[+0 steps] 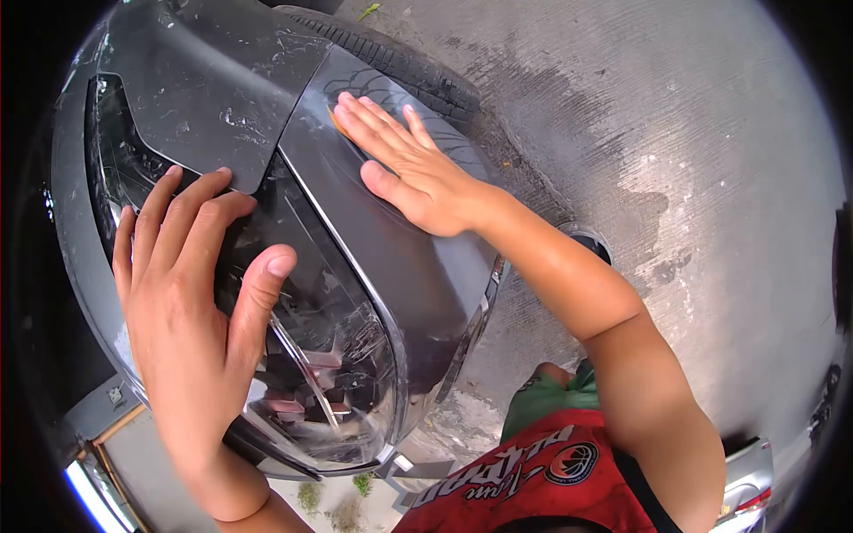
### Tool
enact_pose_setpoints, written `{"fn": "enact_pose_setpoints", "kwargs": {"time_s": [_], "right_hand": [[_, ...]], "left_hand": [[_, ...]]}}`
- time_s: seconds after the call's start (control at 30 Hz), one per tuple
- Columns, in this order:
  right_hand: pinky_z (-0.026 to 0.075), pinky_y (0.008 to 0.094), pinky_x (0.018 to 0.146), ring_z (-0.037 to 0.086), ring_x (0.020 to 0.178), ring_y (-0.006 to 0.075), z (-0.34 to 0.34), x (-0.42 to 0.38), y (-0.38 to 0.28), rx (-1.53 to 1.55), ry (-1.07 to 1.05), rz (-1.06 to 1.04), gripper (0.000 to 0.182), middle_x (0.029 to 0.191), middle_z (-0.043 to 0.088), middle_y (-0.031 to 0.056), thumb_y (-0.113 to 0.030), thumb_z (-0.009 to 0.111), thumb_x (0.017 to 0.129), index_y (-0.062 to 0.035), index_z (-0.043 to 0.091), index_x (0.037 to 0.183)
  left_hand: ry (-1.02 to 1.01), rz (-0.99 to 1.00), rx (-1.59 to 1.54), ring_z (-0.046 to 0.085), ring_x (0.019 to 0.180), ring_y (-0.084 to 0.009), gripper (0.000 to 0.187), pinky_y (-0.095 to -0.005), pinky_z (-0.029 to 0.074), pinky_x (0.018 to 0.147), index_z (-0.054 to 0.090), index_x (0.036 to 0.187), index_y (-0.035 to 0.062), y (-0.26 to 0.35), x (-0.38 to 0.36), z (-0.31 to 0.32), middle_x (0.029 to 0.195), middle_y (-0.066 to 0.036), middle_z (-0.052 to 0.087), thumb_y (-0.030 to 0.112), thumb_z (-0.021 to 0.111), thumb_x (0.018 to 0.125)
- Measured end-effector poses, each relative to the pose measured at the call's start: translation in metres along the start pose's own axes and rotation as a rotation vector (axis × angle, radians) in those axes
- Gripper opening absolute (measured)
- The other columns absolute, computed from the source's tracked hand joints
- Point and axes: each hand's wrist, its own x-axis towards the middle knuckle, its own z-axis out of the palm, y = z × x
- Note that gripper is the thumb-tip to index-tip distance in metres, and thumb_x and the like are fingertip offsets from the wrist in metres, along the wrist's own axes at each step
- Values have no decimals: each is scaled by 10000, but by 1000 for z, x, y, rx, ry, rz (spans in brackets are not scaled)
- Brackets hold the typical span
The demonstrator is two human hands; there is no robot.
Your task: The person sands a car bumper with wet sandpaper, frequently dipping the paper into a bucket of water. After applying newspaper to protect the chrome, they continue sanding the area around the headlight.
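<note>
My right hand lies flat on the dark grey fender of a car, close to the wheel arch. Under its fingers shows the orange edge of a thin piece that looks like sandpaper; most of it is hidden by the hand. Dull, pale smears and dark curved streaks mark the paint around the fingertips. My left hand is spread over the headlight, its fingertips at the edge of the hood. No object shows in it.
A black tyre sits beyond the fender. Concrete ground with damp patches extends along the right. The hood carries scuffs and pale marks. Part of another vehicle appears at lower right, and small plants grow below the bumper.
</note>
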Motion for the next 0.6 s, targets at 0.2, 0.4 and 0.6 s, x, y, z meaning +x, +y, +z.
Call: {"fn": "enact_pose_setpoints", "kwargs": {"time_s": [0.2, 0.4, 0.6], "right_hand": [[57, 591, 1328, 163, 1663, 364, 11, -9, -37, -52, 71, 41, 695, 1797, 179, 182, -478, 279, 1163, -65, 224, 1720], [170, 566, 1324, 245, 1632, 401, 15, 38, -50, -170, 172, 137, 712, 1743, 269, 271, -450, 284, 1163, 53, 283, 1666], [230, 577, 1307, 331, 1588, 444, 14, 64, -49, -190, 228, 230, 735, 1688, 351, 319, -457, 278, 1163, 124, 342, 1610]], "left_hand": [[-14, -10, -55, 520, 1447, -402, 452, -543, 260, 1269, 700, 1181, 35, -4, 1, -2, 1376, -140, 687, 445, 690, 994], [2, -5, -63, 528, 1438, -394, 469, -539, 262, 1272, 708, 1171, 37, -6, 1, -3, 1370, -134, 694, 463, 712, 975], [5, -13, -72, 526, 1439, -399, 488, -540, 266, 1267, 712, 1171, 39, -4, -1, -1, 1370, -132, 696, 485, 712, 971]]}}
